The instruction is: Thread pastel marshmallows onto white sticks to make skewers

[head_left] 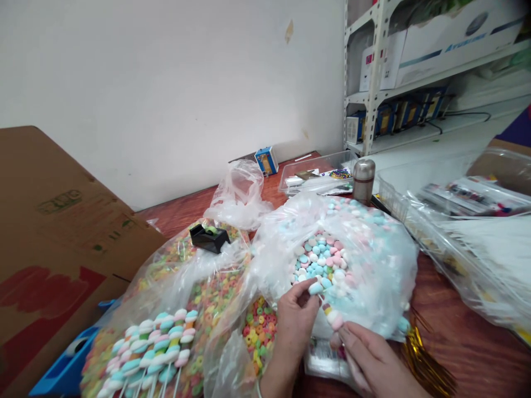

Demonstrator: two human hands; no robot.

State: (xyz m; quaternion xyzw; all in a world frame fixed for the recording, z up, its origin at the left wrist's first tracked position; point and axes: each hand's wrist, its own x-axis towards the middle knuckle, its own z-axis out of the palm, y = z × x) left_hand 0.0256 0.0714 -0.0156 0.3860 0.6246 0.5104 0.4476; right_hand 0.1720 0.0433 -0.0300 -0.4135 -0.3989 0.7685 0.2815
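My left hand (295,312) pinches a light blue candy (316,288) at the tip of a thin stick. Lower right, my right hand (369,351) grips the same candy skewer (334,317), which carries pink, white and yellow pieces. Just beyond both hands, an open plastic bag (377,276) shows blue, pink and white candies (319,257). To the left, a bag of colourful rings (259,326) lies open beside my left wrist. Several finished-looking candy skewers (155,348) rest on the bag at the lower left.
A black tape dispenser (209,239) sits on the bags. Left are a cardboard box (53,232) and a blue dispenser (66,367). A metal shaker (364,181), clear trays (440,260) and gold ties (427,359) stand or lie right of the bags. Shelving rises behind.
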